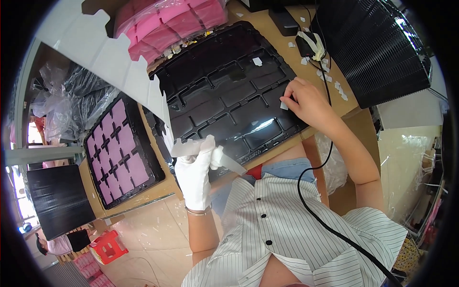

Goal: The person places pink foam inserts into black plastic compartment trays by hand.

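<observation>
My left hand (193, 174), in a white glove, is closed on a white strip (189, 147) with a notched edge. A loose translucent end (233, 165) hangs out to its right. My bare right hand (306, 100) pinches a small white piece (284, 105) over the right side of a black plastic tray (234, 98) with moulded compartments. Another small white piece (257, 61) lies near the tray's far right. A large white notched sheet (103, 55) slants from the upper left down toward my left hand; whether it joins the strip I cannot tell.
Pink foam blocks (177, 24) in clear film stand behind the tray. To the left is a black tray with pink pads (119, 153). A stack of black trays (373, 48) rises at the right, near scattered white scraps (341, 91). A black cable (330, 124) crosses beside my right arm.
</observation>
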Tool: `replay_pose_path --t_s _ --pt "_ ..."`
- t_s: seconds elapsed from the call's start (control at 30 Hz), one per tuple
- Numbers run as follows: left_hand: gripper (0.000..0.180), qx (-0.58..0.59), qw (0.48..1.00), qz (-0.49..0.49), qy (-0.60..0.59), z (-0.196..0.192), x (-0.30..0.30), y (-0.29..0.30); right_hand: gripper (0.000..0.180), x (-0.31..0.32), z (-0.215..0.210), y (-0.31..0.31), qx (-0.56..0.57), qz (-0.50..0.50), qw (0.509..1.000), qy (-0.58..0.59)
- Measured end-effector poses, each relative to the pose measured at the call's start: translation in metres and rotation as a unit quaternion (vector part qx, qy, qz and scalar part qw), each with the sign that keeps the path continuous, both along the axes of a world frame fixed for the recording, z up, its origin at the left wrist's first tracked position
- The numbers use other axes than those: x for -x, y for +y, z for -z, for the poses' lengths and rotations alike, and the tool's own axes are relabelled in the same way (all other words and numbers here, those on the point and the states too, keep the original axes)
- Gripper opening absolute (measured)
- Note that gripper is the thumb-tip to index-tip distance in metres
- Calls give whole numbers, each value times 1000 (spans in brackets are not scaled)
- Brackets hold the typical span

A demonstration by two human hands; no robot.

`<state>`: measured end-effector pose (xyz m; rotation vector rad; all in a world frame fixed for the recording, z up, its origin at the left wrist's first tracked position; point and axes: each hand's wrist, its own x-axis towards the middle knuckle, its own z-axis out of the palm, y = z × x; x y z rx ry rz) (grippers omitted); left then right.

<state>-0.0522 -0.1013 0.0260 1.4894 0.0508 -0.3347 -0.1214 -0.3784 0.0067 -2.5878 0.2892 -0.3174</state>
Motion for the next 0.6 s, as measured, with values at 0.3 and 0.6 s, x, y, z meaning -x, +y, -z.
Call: replay_pose_path --t_s 0.3,0.6 --pt "18 10 1000 11 18 2 -1 7 13 12 -1 -9 -27 -104 993 -54" --pt "15 16 1000 -5 -4 1 1 4 13 5 -6 -2 -4 -22 1000 1"
